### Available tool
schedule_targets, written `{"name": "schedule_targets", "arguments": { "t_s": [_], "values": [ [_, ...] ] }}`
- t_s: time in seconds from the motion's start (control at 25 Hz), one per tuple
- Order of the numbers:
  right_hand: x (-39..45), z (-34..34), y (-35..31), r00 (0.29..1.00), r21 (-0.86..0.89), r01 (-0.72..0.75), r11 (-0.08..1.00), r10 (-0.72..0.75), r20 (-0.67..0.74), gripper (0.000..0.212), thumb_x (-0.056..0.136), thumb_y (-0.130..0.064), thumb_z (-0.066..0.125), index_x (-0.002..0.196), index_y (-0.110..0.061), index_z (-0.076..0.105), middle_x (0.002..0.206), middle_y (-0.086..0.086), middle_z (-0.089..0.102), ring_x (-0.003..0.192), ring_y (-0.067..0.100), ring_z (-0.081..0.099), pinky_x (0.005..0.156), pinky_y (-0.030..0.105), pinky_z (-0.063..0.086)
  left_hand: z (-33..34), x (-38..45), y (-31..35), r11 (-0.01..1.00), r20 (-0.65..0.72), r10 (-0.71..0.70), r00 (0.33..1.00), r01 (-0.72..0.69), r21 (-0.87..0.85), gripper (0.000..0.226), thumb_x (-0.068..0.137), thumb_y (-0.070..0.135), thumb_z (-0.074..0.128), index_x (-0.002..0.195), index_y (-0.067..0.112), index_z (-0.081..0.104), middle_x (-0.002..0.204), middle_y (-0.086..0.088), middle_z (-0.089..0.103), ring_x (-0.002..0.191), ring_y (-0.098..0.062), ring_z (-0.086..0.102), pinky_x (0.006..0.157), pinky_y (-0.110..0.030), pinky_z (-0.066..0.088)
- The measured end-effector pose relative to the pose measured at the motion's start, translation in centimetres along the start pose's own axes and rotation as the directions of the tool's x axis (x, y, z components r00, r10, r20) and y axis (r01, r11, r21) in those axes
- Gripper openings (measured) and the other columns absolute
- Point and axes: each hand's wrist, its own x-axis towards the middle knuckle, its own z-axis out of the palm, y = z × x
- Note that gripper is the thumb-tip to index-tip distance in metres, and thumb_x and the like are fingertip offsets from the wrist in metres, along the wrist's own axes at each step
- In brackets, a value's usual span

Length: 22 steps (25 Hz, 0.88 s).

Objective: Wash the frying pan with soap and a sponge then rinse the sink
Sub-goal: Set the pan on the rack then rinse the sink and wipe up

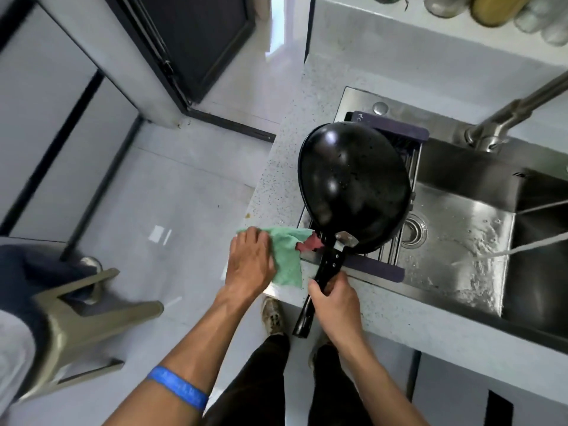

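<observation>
The black frying pan [353, 182] lies bottom-up, tilted, on a dark drain rack [390, 130] across the left end of the steel sink [461, 229]. My right hand [336, 302] grips the pan's black handle at the counter's front edge. My left hand [250, 262] rests flat on a green cloth [287, 256] spread on the speckled counter, left of the handle. A small red-pink piece [309, 243] lies at the cloth's right corner, next to the pan. A thin stream of water [522, 249] runs into the wet basin from the right.
The steel faucet [498, 124] rises behind the sink. A round drain [415, 230] sits in the basin just right of the pan. Bottles and jars [491, 9] stand at the back. A metal stool [83, 315] is on the floor to my left.
</observation>
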Motion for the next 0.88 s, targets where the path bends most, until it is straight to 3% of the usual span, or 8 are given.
{"name": "schedule_targets", "arguments": {
  "t_s": [0.16, 0.24, 0.4, 0.48, 0.56, 0.68, 0.76, 0.88],
  "values": [
    [0.0, 0.0, -0.9, 1.0, -0.332, 0.019, 0.943, -0.021, -0.001, 0.035, 0.094, -0.054, 0.054, 0.103, -0.02, 0.054, 0.085, -0.007, 0.062, 0.077, 0.017, 0.062, 0.063, 0.029, 0.041, 0.6, -1.6, 0.8, 0.998, 0.104, -0.008, 0.995, 0.001, 0.067, 0.049, 0.089, 0.028, 0.055, 0.135, 0.019, 0.043, 0.135, -0.011, 0.044, 0.117, -0.026, 0.044, 0.098, -0.037, 0.042],
    [-0.1, -0.7, -1.8, 0.999, -0.456, 0.038, 0.889, -0.051, -0.016, 0.034, 0.096, -0.056, 0.05, 0.088, -0.024, 0.053, 0.073, -0.011, 0.054, 0.062, 0.008, 0.051, 0.055, 0.027, 0.033, 1.2, -2.5, 0.9, 0.999, 0.191, -0.035, 0.981, 0.03, 0.025, 0.057, 0.102, 0.039, 0.034, 0.152, 0.016, 0.022, 0.158, -0.015, 0.017, 0.145, -0.033, 0.019, 0.118, -0.043, 0.025],
    [0.5, -1.4, -1.9, 0.987, -0.508, 0.132, 0.851, -0.161, -0.014, 0.031, 0.099, -0.048, 0.049, 0.081, -0.023, 0.052, 0.072, -0.006, 0.06, 0.065, 0.013, 0.056, 0.061, 0.032, 0.045, 1.3, 1.9, -1.3, 1.0, 0.211, 0.019, 0.977, -0.023, 0.015, 0.063, 0.104, 0.044, 0.017, 0.155, 0.018, -0.009, 0.158, -0.008, -0.025, 0.145, -0.027, -0.024, 0.122, -0.046, -0.001],
    [0.5, -1.1, -1.8, 0.964, -0.478, 0.237, 0.846, -0.267, 0.004, 0.025, 0.1, -0.039, 0.05, 0.08, -0.024, 0.051, 0.068, -0.009, 0.057, 0.061, 0.011, 0.053, 0.057, 0.031, 0.042, 0.5, 4.2, -2.9, 0.993, 0.189, 0.115, 0.975, -0.117, -0.001, 0.061, 0.104, 0.044, 0.021, 0.156, 0.022, -0.002, 0.16, -0.004, -0.021, 0.146, -0.023, -0.021, 0.118, -0.04, -0.008],
    [0.4, -0.2, -2.8, 0.855, -0.474, 0.472, 0.743, -0.517, 0.04, 0.014, 0.098, -0.027, 0.048, 0.087, -0.023, 0.056, 0.076, -0.008, 0.06, 0.068, 0.014, 0.055, 0.057, 0.029, 0.043, -0.1, 4.2, -3.5, 0.983, 0.107, 0.183, 0.977, -0.181, -0.026, 0.055, 0.105, 0.04, 0.03, 0.155, 0.022, 0.017, 0.163, -0.003, 0.0, 0.15, -0.021, -0.004, 0.118, -0.037, -0.007],
    [3.0, 2.3, -5.6, 0.585, -0.453, 0.782, 0.429, -0.756, 0.294, 0.037, 0.088, -0.013, 0.043, 0.117, -0.009, 0.065, 0.125, 0.009, 0.067, 0.119, 0.027, 0.061, 0.097, 0.037, 0.054, -0.3, 2.4, -2.8, 0.973, -0.026, 0.118, 0.993, -0.121, -0.196, 0.046, 0.095, 0.022, 0.054, 0.141, 0.017, 0.05, 0.151, -0.006, 0.042, 0.141, -0.023, 0.036, 0.121, -0.044, 0.017],
    [6.2, 3.4, -8.6, 0.602, -0.399, 0.798, 0.452, -0.621, 0.501, 0.05, 0.092, -0.006, 0.043, 0.141, -0.004, 0.049, 0.16, 0.015, 0.035, 0.15, 0.027, 0.03, 0.122, 0.038, 0.027, -0.2, 3.1, -3.2, 0.957, 0.032, 0.054, 0.998, -0.042, -0.286, 0.053, 0.086, 0.013, 0.055, 0.139, 0.013, 0.052, 0.146, -0.005, 0.047, 0.136, -0.021, 0.042, 0.116, -0.043, 0.031],
    [9.7, 3.1, -12.8, 0.701, -0.438, 0.693, 0.573, -0.395, 0.593, 0.068, 0.097, -0.009, 0.045, 0.158, -0.004, 0.016, 0.169, 0.013, -0.003, 0.156, 0.021, 0.001, 0.124, 0.036, 0.006, -1.5, 7.3, -4.0, 0.975, 0.176, 0.099, 0.98, -0.059, -0.216, 0.068, 0.081, 0.015, 0.053, 0.147, 0.012, 0.041, 0.155, -0.003, 0.035, 0.144, -0.019, 0.03, 0.119, -0.039, 0.025]
  ]
}}
